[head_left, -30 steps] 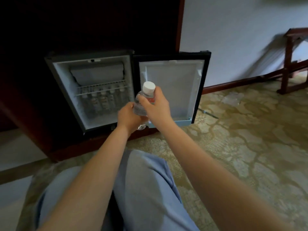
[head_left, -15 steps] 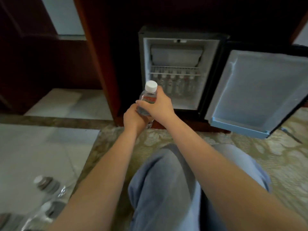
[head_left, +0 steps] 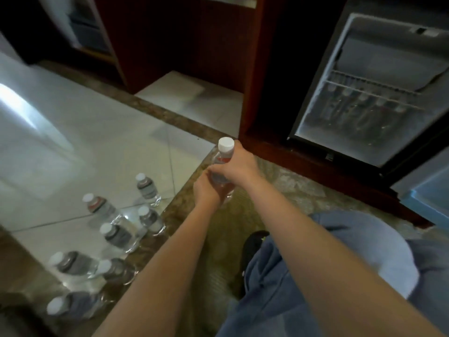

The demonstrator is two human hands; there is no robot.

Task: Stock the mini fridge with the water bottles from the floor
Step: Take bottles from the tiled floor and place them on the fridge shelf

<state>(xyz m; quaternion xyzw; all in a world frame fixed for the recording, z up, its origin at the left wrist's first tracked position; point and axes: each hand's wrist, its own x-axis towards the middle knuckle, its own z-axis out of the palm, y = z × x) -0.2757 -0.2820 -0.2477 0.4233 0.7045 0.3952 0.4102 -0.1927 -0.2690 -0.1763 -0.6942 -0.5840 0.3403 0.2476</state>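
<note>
At far left we see the spare water bottles (head_left: pixel 114 237) grouped on the tile floor (head_left: pixel 73 147), most of them upright, caps up. Moving right, our left hand (head_left: pixel 206 192) wraps the lower body of the held bottle (head_left: pixel 222 166), and our right hand (head_left: pixel 237 166) closes around its upper part just under the white cap (head_left: pixel 226 144). Its long axis is nearly vertical, cap pointing up and slightly away. The open mini fridge (head_left: pixel 315 113) lies up and right of the grip, nearer our right hand, its lower shelf already lined with bottles.
</note>
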